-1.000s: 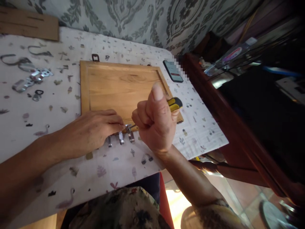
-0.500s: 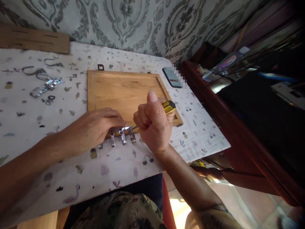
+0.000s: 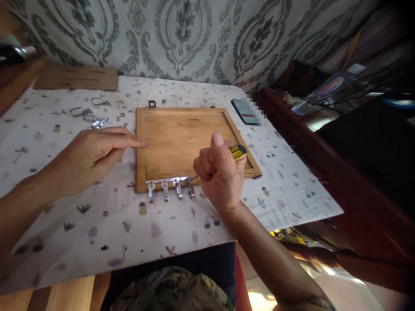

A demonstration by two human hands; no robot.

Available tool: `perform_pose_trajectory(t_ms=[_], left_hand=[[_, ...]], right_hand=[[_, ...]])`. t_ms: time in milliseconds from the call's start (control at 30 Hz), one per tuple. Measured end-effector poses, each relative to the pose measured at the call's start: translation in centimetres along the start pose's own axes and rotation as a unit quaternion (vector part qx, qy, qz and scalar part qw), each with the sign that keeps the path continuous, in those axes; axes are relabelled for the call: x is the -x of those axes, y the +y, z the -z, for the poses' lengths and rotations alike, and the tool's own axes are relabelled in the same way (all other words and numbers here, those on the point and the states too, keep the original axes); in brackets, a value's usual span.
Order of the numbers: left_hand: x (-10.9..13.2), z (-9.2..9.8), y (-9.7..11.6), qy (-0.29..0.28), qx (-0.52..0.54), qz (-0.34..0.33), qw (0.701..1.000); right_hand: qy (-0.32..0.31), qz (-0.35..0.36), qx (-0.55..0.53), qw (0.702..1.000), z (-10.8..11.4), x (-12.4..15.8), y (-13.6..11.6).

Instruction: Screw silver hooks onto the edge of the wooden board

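A wooden panel (image 3: 181,138) lies flat on a table with a patterned cloth (image 3: 97,216). A metal hook rail (image 3: 168,186) with several hooks sits along the panel's near edge. My right hand (image 3: 220,177) is fisted round a yellow and black screwdriver (image 3: 238,152), its tip at the rail's right end. My left hand (image 3: 94,155) hovers left of the panel, fingers stretched toward the panel's left edge, holding nothing.
Loose metal hooks and brackets (image 3: 94,119) lie at the back left. A cardboard piece (image 3: 76,77) rests against the wall. A phone (image 3: 245,111) lies right of the panel. A dark wooden cabinet (image 3: 340,172) stands to the right.
My left hand has let go of the hook rail and moved left and back, away from the panel's near edge. The right hand stays on the screwdriver. The camera view has shifted.
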State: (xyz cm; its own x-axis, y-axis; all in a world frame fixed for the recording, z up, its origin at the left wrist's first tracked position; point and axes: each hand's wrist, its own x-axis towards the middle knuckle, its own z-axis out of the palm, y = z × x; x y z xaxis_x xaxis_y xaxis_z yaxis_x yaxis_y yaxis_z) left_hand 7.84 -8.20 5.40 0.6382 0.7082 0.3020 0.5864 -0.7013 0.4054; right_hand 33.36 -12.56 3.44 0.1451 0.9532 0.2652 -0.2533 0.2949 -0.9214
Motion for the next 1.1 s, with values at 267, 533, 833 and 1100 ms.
perform_pose_trajectory(t_ms=[267, 533, 833, 1100], left_hand=[[0.7, 2.3, -7.4, 0.176, 0.013, 0.255, 0.951], [-0.6, 0.2, -11.2, 0.163, -0.062, 0.242, 0.954], [-4.3, -3.5, -10.4, 0.057, -0.16, 0.167, 0.971], [-4.0, -3.4, -10.6, 0.012, -0.204, 0.191, 0.96]], right_hand=[[-0.009, -0.014, -0.063, 0.998, -0.2, -0.1, -0.4], [-0.011, -0.007, -0.058, 0.998, 0.0, -0.1, -0.6], [-0.014, -0.002, -0.078, 0.997, 0.0, -0.2, -0.3], [-0.011, 0.006, -0.091, 0.996, 0.1, 0.0, -0.4]])
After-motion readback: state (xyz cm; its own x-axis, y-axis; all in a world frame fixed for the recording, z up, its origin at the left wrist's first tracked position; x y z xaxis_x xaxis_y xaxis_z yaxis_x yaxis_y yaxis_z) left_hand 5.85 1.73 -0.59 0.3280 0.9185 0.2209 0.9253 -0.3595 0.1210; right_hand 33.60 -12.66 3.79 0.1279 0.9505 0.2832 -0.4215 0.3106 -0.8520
